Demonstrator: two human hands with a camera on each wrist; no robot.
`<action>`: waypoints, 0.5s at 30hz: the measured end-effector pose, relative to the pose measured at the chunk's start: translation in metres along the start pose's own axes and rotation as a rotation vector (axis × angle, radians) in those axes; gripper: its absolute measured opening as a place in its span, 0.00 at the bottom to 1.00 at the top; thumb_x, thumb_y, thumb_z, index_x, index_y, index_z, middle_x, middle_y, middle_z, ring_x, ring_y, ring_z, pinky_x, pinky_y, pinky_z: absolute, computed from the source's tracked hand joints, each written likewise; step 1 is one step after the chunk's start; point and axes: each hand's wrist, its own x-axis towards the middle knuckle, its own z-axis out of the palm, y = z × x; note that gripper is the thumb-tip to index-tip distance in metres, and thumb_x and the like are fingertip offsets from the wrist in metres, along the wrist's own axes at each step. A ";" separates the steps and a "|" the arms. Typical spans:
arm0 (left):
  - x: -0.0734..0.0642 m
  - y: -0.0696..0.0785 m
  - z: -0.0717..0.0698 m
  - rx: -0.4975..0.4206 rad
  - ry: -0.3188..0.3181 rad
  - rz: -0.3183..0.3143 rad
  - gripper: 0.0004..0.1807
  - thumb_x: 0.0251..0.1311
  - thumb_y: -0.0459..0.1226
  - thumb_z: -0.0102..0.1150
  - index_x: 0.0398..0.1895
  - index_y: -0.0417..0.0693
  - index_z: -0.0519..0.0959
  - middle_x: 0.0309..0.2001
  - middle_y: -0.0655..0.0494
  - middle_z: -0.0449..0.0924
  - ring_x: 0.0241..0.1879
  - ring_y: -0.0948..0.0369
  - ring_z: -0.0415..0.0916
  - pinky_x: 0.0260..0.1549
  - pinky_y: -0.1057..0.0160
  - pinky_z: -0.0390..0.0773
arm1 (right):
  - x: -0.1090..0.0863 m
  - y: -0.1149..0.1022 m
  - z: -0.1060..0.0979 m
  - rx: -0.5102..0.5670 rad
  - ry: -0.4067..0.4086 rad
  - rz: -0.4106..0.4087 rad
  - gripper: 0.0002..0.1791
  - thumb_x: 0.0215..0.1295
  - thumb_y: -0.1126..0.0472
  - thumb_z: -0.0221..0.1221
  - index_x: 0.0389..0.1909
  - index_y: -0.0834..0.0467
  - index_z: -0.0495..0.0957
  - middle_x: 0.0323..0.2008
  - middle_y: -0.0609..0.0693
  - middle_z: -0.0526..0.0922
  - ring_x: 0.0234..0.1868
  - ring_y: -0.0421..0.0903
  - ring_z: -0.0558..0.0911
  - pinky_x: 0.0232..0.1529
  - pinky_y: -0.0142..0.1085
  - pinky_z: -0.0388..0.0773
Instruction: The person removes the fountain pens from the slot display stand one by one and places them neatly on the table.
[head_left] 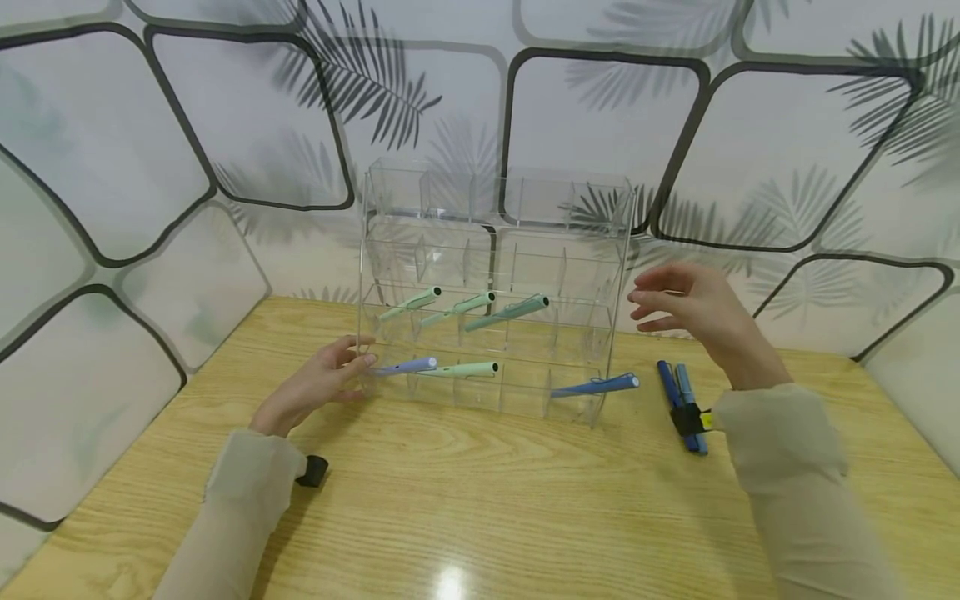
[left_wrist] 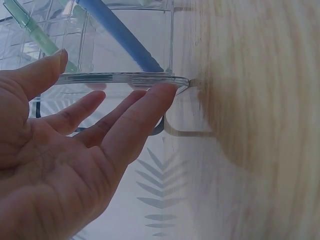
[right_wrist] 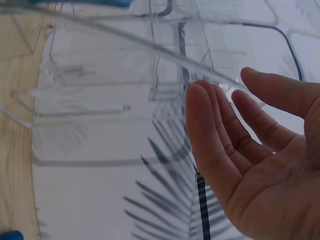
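A clear acrylic rack with several tiers of compartments stands on the table. Three green pens lean in its second tier from the bottom. The bottom tier holds a lavender pen, a pale green pen and, far right, a blue pen. My left hand is at the rack's left side; in the left wrist view its extended fingers touch the side panel's edge. Beside the rack's upper right side, my right hand holds nothing, its fingers loosely bent and apart from the panel.
Blue pens lie on the wooden table right of the rack, partly hidden by a black wrist device. Another black device is at the left wrist. A patterned wall rises close behind the rack.
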 end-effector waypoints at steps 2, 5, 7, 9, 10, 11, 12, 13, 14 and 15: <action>0.000 0.000 0.000 0.000 -0.002 0.001 0.32 0.81 0.40 0.45 0.78 0.32 0.51 0.69 0.25 0.56 0.66 0.35 0.63 0.59 0.46 0.76 | 0.001 -0.004 0.004 -0.003 -0.013 -0.009 0.22 0.74 0.61 0.60 0.60 0.71 0.70 0.45 0.47 0.81 0.42 0.42 0.85 0.44 0.38 0.86; -0.001 0.000 0.000 -0.003 -0.009 0.000 0.32 0.81 0.41 0.45 0.78 0.33 0.50 0.69 0.25 0.56 0.67 0.34 0.62 0.60 0.45 0.76 | 0.003 -0.010 0.009 -0.003 -0.025 -0.021 0.22 0.74 0.60 0.60 0.60 0.71 0.70 0.45 0.48 0.81 0.43 0.43 0.85 0.45 0.37 0.86; -0.001 0.000 0.000 -0.002 -0.012 0.000 0.32 0.81 0.41 0.45 0.78 0.33 0.50 0.69 0.25 0.56 0.67 0.34 0.63 0.60 0.44 0.76 | 0.003 -0.013 0.011 0.007 -0.028 -0.030 0.22 0.74 0.60 0.61 0.59 0.71 0.71 0.46 0.48 0.82 0.43 0.43 0.85 0.45 0.38 0.86; 0.000 0.000 0.000 -0.001 -0.012 0.001 0.32 0.81 0.41 0.45 0.78 0.33 0.50 0.69 0.25 0.56 0.66 0.34 0.63 0.59 0.44 0.76 | 0.004 -0.016 0.014 0.023 -0.030 -0.038 0.20 0.74 0.60 0.61 0.58 0.70 0.72 0.47 0.49 0.82 0.44 0.44 0.85 0.45 0.38 0.86; 0.000 0.000 0.000 -0.001 -0.011 0.002 0.32 0.81 0.41 0.45 0.78 0.33 0.50 0.68 0.25 0.56 0.66 0.34 0.64 0.59 0.44 0.76 | 0.004 -0.017 0.015 0.031 -0.036 -0.043 0.19 0.74 0.61 0.61 0.57 0.70 0.72 0.48 0.50 0.82 0.44 0.45 0.85 0.46 0.39 0.86; 0.000 0.000 -0.001 0.000 -0.010 0.002 0.32 0.81 0.41 0.45 0.78 0.33 0.51 0.68 0.24 0.56 0.65 0.34 0.64 0.59 0.44 0.77 | 0.005 -0.019 0.017 0.040 -0.043 -0.048 0.19 0.74 0.62 0.60 0.57 0.70 0.72 0.48 0.51 0.83 0.44 0.45 0.86 0.47 0.40 0.86; 0.000 -0.001 -0.001 0.000 -0.009 0.002 0.32 0.81 0.40 0.45 0.78 0.33 0.51 0.68 0.24 0.57 0.65 0.34 0.64 0.59 0.45 0.77 | 0.005 -0.020 0.018 0.048 -0.052 -0.050 0.19 0.74 0.62 0.60 0.57 0.70 0.72 0.49 0.52 0.82 0.44 0.45 0.86 0.47 0.41 0.86; 0.000 -0.001 -0.001 0.001 -0.009 0.002 0.32 0.81 0.40 0.45 0.78 0.33 0.51 0.68 0.24 0.57 0.65 0.34 0.65 0.58 0.45 0.77 | 0.006 -0.021 0.020 0.056 -0.062 -0.055 0.18 0.74 0.63 0.60 0.58 0.70 0.72 0.50 0.54 0.82 0.45 0.45 0.86 0.48 0.41 0.86; 0.000 0.000 -0.001 0.001 -0.008 0.001 0.32 0.81 0.40 0.45 0.78 0.33 0.50 0.68 0.24 0.57 0.65 0.35 0.65 0.58 0.45 0.77 | 0.007 -0.023 0.022 0.064 -0.069 -0.056 0.18 0.74 0.64 0.60 0.58 0.70 0.72 0.51 0.55 0.82 0.45 0.45 0.86 0.49 0.42 0.85; 0.000 0.000 -0.001 0.001 -0.008 0.001 0.32 0.81 0.40 0.45 0.78 0.33 0.50 0.68 0.24 0.57 0.65 0.35 0.64 0.58 0.45 0.77 | 0.008 -0.024 0.024 0.065 -0.080 -0.060 0.19 0.74 0.64 0.60 0.58 0.71 0.72 0.51 0.56 0.81 0.45 0.44 0.86 0.50 0.43 0.85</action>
